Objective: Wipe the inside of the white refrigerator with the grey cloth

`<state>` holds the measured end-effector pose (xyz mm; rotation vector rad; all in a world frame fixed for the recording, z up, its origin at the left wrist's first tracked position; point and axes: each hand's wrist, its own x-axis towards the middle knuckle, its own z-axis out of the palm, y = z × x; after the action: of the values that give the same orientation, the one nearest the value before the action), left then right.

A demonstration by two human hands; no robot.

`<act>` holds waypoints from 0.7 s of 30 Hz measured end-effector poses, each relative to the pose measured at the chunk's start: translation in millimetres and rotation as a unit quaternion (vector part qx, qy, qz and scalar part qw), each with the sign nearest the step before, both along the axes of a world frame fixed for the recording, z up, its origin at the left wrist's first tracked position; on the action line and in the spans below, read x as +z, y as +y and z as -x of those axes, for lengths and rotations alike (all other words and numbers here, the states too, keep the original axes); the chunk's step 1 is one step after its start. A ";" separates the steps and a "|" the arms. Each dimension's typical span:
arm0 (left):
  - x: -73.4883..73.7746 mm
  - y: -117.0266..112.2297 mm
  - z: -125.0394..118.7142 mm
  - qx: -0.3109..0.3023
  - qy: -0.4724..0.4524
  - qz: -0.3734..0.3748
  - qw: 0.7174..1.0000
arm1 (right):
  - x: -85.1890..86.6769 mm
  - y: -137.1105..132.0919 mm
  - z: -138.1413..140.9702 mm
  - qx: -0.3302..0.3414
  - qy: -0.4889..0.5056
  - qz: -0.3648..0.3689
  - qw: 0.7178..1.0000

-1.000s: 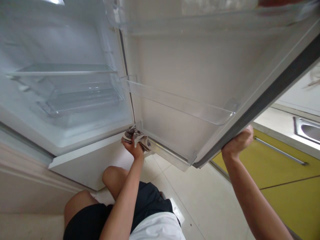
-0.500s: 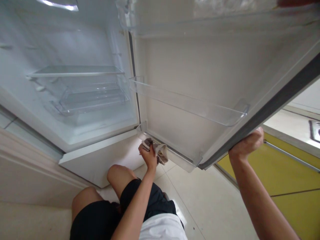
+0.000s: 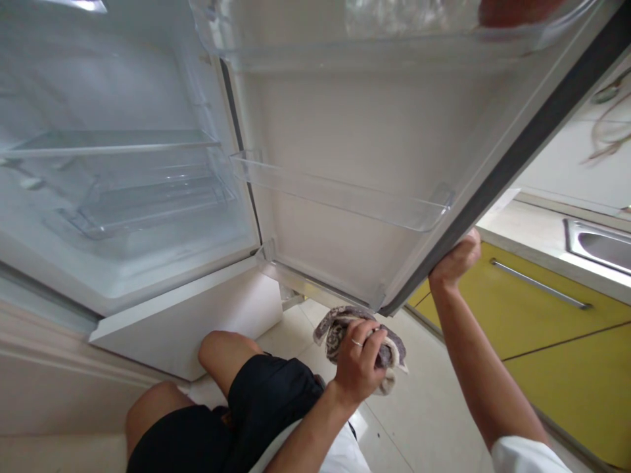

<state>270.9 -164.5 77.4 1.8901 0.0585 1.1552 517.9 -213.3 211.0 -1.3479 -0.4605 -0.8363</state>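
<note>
My left hand [image 3: 359, 358] is closed around a crumpled grey patterned cloth [image 3: 340, 326], held just below the bottom edge of the open fridge door [image 3: 355, 131]. A ring shows on one finger. My right hand [image 3: 456, 261] grips the door's outer dark edge near its lower corner. The door carries a clear shelf bin [image 3: 340, 197] and a bottom rail [image 3: 305, 282]. I am crouched, with my knees [image 3: 224, 345] in front of the fridge.
The fridge interior [image 3: 108, 171] at left has a glass shelf and a clear drawer. A closed white lower compartment [image 3: 197, 315] sits under it. Yellow cabinet fronts [image 3: 552, 328] with a metal handle and a steel sink [image 3: 601, 246] lie right. Pale floor tiles lie below.
My left hand has moved the cloth rightward from the door's hinge-side bottom corner along the bottom rail, and now holds it lower, off the door. My right hand keeps its grip.
</note>
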 end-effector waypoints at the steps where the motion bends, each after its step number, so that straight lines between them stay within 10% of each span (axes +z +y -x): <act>1: 3.0 1.3 2.7 0.012 -0.027 -0.049 0.998 | -0.7 0.1 -1.2 -0.004 0.001 0.006 1.000; 8: 40.5 25.7 34.4 0.069 -0.113 -0.182 0.974 | -4.9 -7.9 -7.5 -0.029 0.008 0.059 0.998; 16: 66.8 95.3 78.8 0.097 -0.141 0.269 0.948 | -50.2 -29.4 80.2 -0.097 -0.096 -0.127 0.982; 21: 73.0 120.1 102.4 0.051 -0.167 0.372 0.912 | -109.1 -20.0 188.3 0.227 0.071 0.109 0.965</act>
<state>168.5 -44.4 150.4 1.0160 0.3590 1.2763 329.6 -233.2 101.9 -1.4163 -0.7309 -0.3132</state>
